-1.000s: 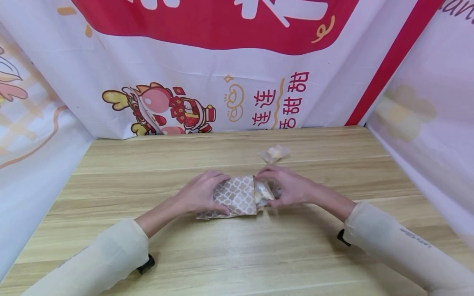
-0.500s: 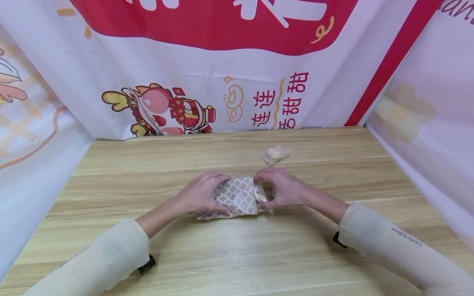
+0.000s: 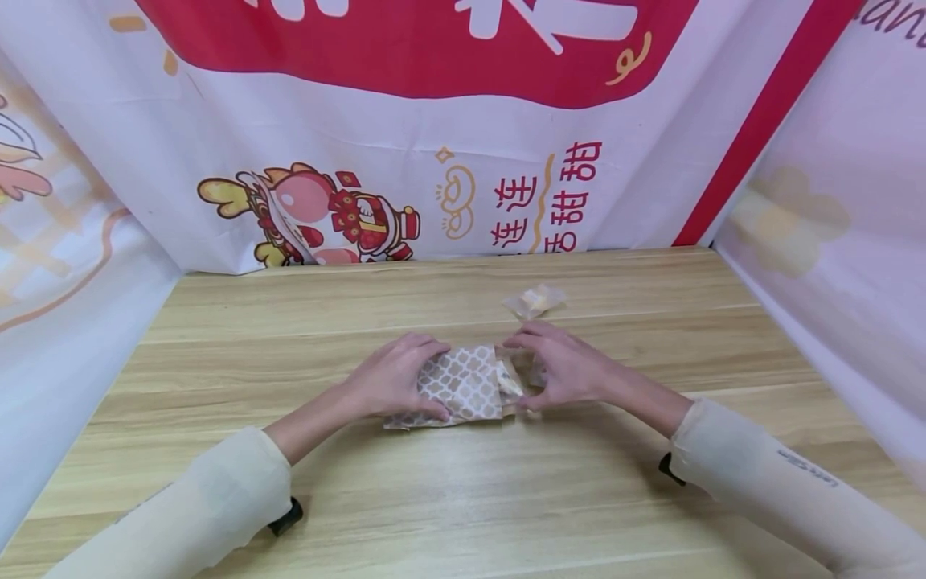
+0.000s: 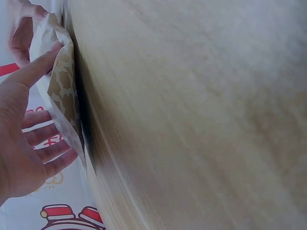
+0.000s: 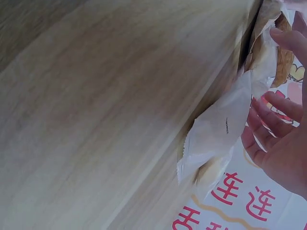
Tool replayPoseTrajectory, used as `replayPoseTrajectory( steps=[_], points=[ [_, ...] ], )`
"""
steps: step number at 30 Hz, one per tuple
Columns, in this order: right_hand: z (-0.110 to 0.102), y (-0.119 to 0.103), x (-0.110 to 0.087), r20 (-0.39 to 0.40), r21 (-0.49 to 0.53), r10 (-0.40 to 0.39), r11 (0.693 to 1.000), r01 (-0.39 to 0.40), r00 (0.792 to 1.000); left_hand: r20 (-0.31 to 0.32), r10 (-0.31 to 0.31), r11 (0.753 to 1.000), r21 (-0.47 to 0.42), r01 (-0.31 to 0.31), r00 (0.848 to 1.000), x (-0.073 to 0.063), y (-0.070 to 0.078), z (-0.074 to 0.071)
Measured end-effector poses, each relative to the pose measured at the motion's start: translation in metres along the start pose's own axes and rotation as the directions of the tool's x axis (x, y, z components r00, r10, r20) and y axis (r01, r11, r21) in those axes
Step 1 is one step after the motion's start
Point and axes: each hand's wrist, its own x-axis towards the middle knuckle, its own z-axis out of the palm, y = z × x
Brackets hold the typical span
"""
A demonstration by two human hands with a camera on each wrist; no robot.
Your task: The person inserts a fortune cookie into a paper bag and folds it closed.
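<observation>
A paper bag [image 3: 470, 382] with a white-and-tan lattice print lies on the table, its mouth facing right. My left hand [image 3: 398, 378] grips its closed end, thumb on the near side and fingers on the far side, as the left wrist view also shows. At the mouth, my right hand [image 3: 567, 366] holds the bag with thumb and fingers curved round the two sides. A clear-wrapped snack packet [image 3: 510, 382] sticks out between them. In the right wrist view, the thumb [image 5: 283, 38] lies over the mouth, and a pale wrapped packet [image 5: 218, 124] lies beyond the fingertips.
A loose wrapped snack [image 3: 535, 301] lies behind my right hand on the wooden table [image 3: 463, 507]. A white printed cloth with red shapes [image 3: 434, 177] hangs at the table's back edge. Further printed cloths stand along both sides.
My right hand moved left against the bag's mouth, then drew back to the right. The packet protrudes less than a second ago. My left hand and the bag have stayed in place.
</observation>
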Motion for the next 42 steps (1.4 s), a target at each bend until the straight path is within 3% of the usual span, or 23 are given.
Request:
replayPoseTrajectory(
  steps=[7, 15, 24, 33, 42],
  points=[
    [0.003, -0.001, 0.001, -0.028, 0.000, 0.009, 1.000, -0.009, 1.000, -0.003, 0.004, 1.000, 0.008, -0.004, 1.000, 0.001, 0.000, 0.001],
    [0.012, -0.003, 0.005, -0.073, 0.067, 0.015, 0.998, -0.010, 0.997, -0.004, -0.003, 1.000, 0.001, 0.003, 1.000, 0.001, 0.000, 0.001],
    [0.013, 0.001, 0.005, -0.058, 0.082, -0.040, 0.996, 0.045, 0.998, -0.008, 0.004, 1.000, 0.005, -0.004, 1.000, 0.000, 0.000, 0.001],
    [0.003, 0.004, 0.004, -0.025, 0.043, -0.029, 0.999, 0.030, 0.999, -0.004, 0.004, 1.000, 0.005, -0.004, 1.000, 0.001, -0.001, 0.001],
    [0.011, 0.001, 0.010, -0.034, 0.028, -0.038, 0.999, 0.039, 0.999, -0.007, 0.015, 1.000, 0.012, -0.015, 1.000, 0.001, -0.001, 0.000]
  ],
)
